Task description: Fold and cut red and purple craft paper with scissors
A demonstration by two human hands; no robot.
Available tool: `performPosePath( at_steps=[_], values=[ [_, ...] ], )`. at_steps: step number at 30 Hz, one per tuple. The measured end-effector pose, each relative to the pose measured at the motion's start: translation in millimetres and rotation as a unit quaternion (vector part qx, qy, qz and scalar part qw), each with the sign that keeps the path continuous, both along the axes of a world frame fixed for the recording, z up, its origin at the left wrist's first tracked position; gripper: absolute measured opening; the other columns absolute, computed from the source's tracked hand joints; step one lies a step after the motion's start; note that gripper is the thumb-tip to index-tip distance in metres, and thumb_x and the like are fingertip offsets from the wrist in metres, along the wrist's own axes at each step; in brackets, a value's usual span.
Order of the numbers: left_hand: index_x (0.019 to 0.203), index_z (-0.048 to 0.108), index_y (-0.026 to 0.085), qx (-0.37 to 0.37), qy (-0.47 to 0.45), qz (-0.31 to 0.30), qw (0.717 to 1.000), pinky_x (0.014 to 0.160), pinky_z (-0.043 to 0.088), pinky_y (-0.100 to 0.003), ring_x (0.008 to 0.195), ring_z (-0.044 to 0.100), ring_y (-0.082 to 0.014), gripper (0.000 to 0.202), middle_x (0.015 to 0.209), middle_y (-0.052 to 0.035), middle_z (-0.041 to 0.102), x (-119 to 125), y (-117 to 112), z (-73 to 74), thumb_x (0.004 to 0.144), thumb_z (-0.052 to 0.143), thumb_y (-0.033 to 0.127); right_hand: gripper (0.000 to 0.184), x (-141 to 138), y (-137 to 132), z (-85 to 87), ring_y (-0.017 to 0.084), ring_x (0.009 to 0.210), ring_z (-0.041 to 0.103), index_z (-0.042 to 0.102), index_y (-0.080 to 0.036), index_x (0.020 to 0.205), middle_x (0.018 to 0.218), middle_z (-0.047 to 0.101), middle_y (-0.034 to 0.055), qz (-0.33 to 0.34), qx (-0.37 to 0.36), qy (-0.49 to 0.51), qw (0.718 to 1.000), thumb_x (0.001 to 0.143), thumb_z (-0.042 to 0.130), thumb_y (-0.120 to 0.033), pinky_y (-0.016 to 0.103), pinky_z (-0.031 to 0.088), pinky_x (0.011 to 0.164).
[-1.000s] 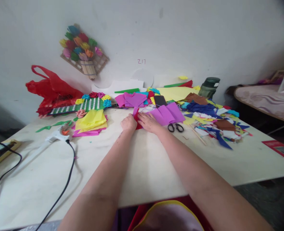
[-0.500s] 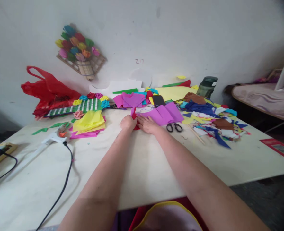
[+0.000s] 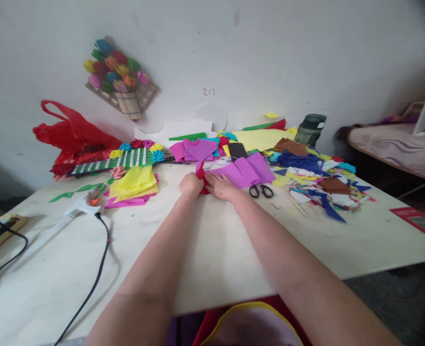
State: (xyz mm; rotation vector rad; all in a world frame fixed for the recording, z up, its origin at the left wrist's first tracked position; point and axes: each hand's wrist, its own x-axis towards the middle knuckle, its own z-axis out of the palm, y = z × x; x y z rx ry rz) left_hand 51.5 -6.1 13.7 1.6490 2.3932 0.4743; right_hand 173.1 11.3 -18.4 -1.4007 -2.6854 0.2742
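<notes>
Between my hands lies a red piece of crepe paper (image 3: 202,176), partly covered by my fingers. My left hand (image 3: 191,184) is closed, its fingers bent and gripping the paper's left side. My right hand (image 3: 220,186) rests with fingers stretched out flat, touching the red paper's right edge. Just beyond my right hand spreads a folded purple crepe sheet (image 3: 246,171). Black-handled scissors (image 3: 260,191) lie to the right of that hand. More magenta and purple paper (image 3: 200,150) sits farther back.
Paper scraps (image 3: 317,178) and a wooden stick (image 3: 294,202) lie right, near a green bottle (image 3: 310,130). A phone (image 3: 237,151) lies behind the purple sheet. On the left are yellow sheets (image 3: 133,183), a white glue gun (image 3: 86,205) with a black cord, and a red bag (image 3: 77,129).
My left fingers have shifted slightly on the red paper, and more of its red strip shows between the hands. My right hand stays nearly still.
</notes>
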Motion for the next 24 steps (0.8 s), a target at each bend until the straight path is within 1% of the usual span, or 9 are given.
performPosePath(
  at_steps=[3, 6, 8, 11, 13, 14, 16, 19, 24],
  values=[
    [0.103, 0.063, 0.015, -0.003, 0.008, 0.010, 1.000, 0.078, 0.047, -0.032, 0.099, 0.060, -0.0262, 0.037, 0.109, -0.0159, 0.063, 1, 2, -1.8, 0.075, 0.054, 0.036, 0.063, 1, -3, 2.8, 0.018, 0.139, 0.004, 0.012, -0.016, 0.145, 0.151, 0.010, 0.0036, -0.008, 0.000, 0.000, 1.000, 0.090, 0.017, -0.046, 0.042, 0.004, 0.110],
    [0.102, 0.064, 0.016, -0.004, 0.002, 0.019, 1.000, 0.079, 0.046, -0.032, 0.099, 0.060, -0.0263, 0.037, 0.108, -0.0152, 0.063, 0, 4, -3.6, 0.074, 0.057, 0.039, 0.062, 7, -5, 7.0, 0.019, 0.138, 0.005, 0.012, -0.014, 0.145, 0.151, 0.009, 0.0043, -0.040, -0.004, 0.000, 0.999, 0.090, 0.018, -0.042, 0.042, 0.004, 0.110],
    [0.102, 0.064, 0.016, 0.000, -0.001, 0.020, 1.000, 0.079, 0.046, -0.033, 0.099, 0.060, -0.0264, 0.038, 0.108, -0.0149, 0.064, 0, 5, -4.8, 0.074, 0.057, 0.041, 0.060, 14, -5, 10.6, 0.021, 0.138, 0.007, 0.016, -0.013, 0.144, 0.151, 0.011, 0.0049, -0.063, 0.019, 0.000, 0.998, 0.090, 0.021, -0.038, 0.044, 0.004, 0.110],
    [0.102, 0.064, 0.017, 0.008, -0.001, 0.023, 1.000, 0.079, 0.046, -0.033, 0.099, 0.060, -0.0264, 0.038, 0.108, -0.0145, 0.064, 0, 6, -6.7, 0.074, 0.057, 0.042, 0.055, 25, -5, 19.7, 0.024, 0.135, 0.018, 0.031, -0.013, 0.139, 0.148, 0.022, 0.0074, -0.094, 0.108, 0.019, 0.990, 0.088, 0.029, -0.033, 0.045, 0.010, 0.109],
    [0.101, 0.064, 0.018, 0.012, -0.002, 0.027, 1.000, 0.078, 0.046, -0.033, 0.098, 0.060, -0.0265, 0.036, 0.107, -0.0139, 0.064, 0, 6, -8.3, 0.074, 0.057, 0.041, 0.049, 34, -5, 29.3, 0.026, 0.128, 0.032, 0.045, -0.013, 0.131, 0.141, 0.037, 0.0114, -0.131, 0.154, 0.036, 0.979, 0.086, 0.033, -0.029, 0.042, 0.021, 0.106],
    [0.101, 0.064, 0.019, 0.014, -0.003, 0.027, 1.000, 0.078, 0.046, -0.034, 0.098, 0.060, -0.0266, 0.036, 0.107, -0.0137, 0.064, -1, 6, -9.1, 0.074, 0.056, 0.041, 0.046, 38, -5, 34.9, 0.027, 0.123, 0.039, 0.050, -0.013, 0.126, 0.134, 0.045, 0.0133, -0.161, 0.159, 0.041, 0.973, 0.086, 0.034, -0.028, 0.040, 0.028, 0.102],
    [0.101, 0.063, 0.019, 0.023, -0.005, 0.023, 0.999, 0.077, 0.046, -0.034, 0.097, 0.060, -0.0271, 0.035, 0.107, -0.0136, 0.064, -1, 7, -10.8, 0.075, 0.056, 0.041, 0.041, 47, -5, 46.4, 0.028, 0.113, 0.049, 0.058, -0.014, 0.117, 0.119, 0.057, 0.0163, -0.238, 0.144, 0.041, 0.960, 0.086, 0.034, -0.026, 0.039, 0.036, 0.094],
    [0.101, 0.062, 0.020, 0.046, -0.001, 0.010, 0.999, 0.076, 0.046, -0.035, 0.097, 0.060, -0.0276, 0.033, 0.105, -0.0135, 0.064, -2, 9, -12.8, 0.076, 0.054, 0.040, 0.039, 60, -7, 60.6, 0.031, 0.104, 0.056, 0.062, -0.013, 0.112, 0.106, 0.062, 0.0197, -0.347, 0.091, 0.026, 0.933, 0.085, 0.038, -0.027, 0.041, 0.042, 0.084],
    [0.101, 0.061, 0.021, 0.081, -0.002, -0.001, 0.997, 0.077, 0.045, -0.035, 0.097, 0.059, -0.0274, 0.031, 0.101, -0.0127, 0.065, -4, 11, -12.5, 0.078, 0.051, 0.041, 0.037, 72, -9, 67.7, 0.032, 0.101, 0.059, 0.065, -0.011, 0.107, 0.106, 0.063, 0.0203, -0.393, 0.062, 0.005, 0.917, 0.078, 0.047, -0.026, 0.041, 0.045, 0.078]
  ],
)
